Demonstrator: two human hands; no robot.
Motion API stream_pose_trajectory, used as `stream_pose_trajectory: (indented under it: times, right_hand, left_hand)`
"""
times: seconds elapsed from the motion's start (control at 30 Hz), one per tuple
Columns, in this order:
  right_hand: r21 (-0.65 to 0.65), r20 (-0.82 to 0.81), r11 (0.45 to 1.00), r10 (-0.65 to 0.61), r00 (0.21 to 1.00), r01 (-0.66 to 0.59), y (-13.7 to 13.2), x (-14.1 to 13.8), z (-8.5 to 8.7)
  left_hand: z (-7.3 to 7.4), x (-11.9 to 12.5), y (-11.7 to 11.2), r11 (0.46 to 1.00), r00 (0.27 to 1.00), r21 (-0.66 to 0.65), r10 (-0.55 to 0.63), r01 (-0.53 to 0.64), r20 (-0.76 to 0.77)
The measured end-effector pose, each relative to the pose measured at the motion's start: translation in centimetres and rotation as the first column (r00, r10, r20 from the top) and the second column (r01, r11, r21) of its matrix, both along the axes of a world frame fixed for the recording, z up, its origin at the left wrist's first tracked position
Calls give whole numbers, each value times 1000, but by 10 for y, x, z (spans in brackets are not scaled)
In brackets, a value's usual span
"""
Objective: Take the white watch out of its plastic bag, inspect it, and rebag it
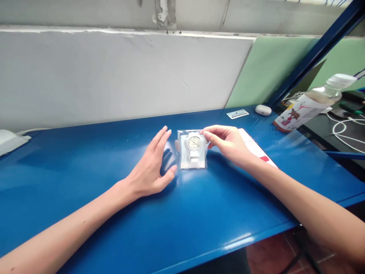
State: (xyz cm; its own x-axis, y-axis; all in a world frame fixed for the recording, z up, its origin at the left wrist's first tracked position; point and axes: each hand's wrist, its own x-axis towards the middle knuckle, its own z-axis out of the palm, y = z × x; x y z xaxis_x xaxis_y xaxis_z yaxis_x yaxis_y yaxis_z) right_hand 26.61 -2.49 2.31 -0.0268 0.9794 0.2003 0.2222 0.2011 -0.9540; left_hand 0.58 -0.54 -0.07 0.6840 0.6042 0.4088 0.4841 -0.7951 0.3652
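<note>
A white wristwatch on a white card sits inside a clear plastic bag on the blue table. My right hand pinches the bag's upper right corner with thumb and fingers. My left hand rests on the table just left of the bag, fingers stretched out and together, thumb close to the bag's lower left corner. It holds nothing.
A white and red flat card or booklet lies under my right wrist. Farther back are a small white label, a white earbud case and a tilted plastic bottle. White cables lie at right. A grey wall stands behind.
</note>
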Motion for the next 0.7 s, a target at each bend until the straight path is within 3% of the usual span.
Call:
stream_pose_trajectory:
  times: [0.17,0.3,0.43,0.57,0.7]
  right_hand:
    - [-125,-55,985,116,992,-122,4,-7,-15]
    - [-71,62,986,153,986,-148,6,-8,-23]
    - [66,263,990,99,960,-121,4,-6,-29]
    - [211,617,937,94,781,-279,-3,-3,-25]
    - [72,769,893,234,594,-444,-6,3,-19]
  left_hand:
    - [0,2,0,996,993,56,-60,66,-105]
    - [-3,4,1,997,990,49,-47,53,-130]
    - [-2,5,2,999,983,-36,-31,25,-182]
    - [-1,7,2,998,977,-65,1,-15,-213]
    - [-1,7,2,998,973,-41,28,-38,-227]
